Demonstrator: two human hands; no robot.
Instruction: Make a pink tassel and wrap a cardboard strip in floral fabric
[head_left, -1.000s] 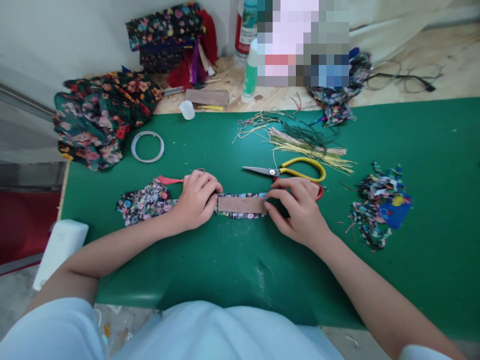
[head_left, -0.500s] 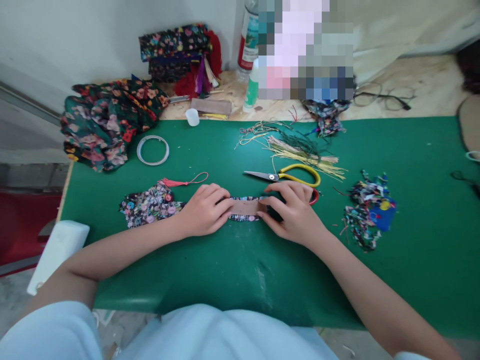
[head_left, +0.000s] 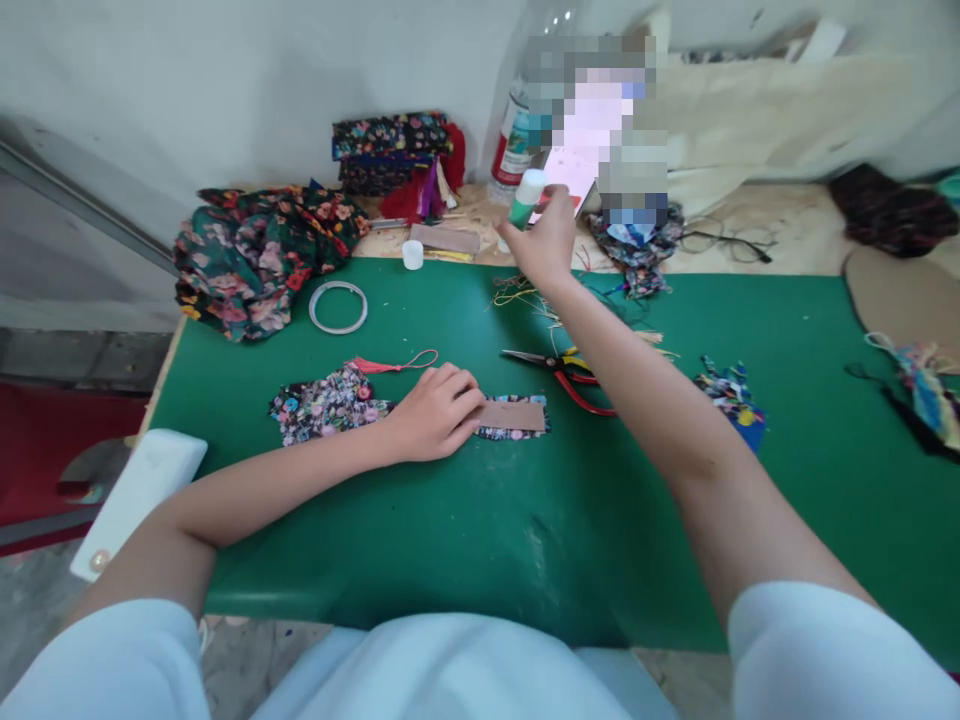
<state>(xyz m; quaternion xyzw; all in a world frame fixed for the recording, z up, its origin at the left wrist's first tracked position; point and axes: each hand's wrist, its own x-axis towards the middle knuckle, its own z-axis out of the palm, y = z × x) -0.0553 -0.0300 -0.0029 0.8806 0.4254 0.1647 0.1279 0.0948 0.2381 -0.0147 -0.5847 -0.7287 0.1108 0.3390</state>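
Note:
My right hand (head_left: pixel 546 235) reaches to the back of the table, its thumb and fingers closed round a glue stick (head_left: pixel 527 200) with a green label and white top. My left hand (head_left: pixel 439 412) presses down on a strip of dark floral fabric (head_left: pixel 510 433), fingers curled at the left end of a brown card strip (head_left: pixel 517 415) lying on it. More of the floral fabric (head_left: pixel 322 405) lies bunched left of this hand. A coral tassel (head_left: pixel 375 366) rests just behind it. Red-and-yellow-handled scissors (head_left: pixel 559 370) lie to the right, partly under my right forearm.
A roll of tape (head_left: pixel 338 307), a white cap (head_left: pixel 412 255) and a floral bundle (head_left: pixel 247 265) lie at the back left. A plastic bottle (head_left: pixel 511 145) stands near a phone (head_left: pixel 589 140). Fabric scraps (head_left: pixel 731 400) and glasses (head_left: pixel 724 243) are at the right. A white object (head_left: pixel 139 500) sits at the left edge.
My right hand has left the card strip and moved forward to the glue stick. My left hand stays on the fabric and card. The view has shifted slightly.

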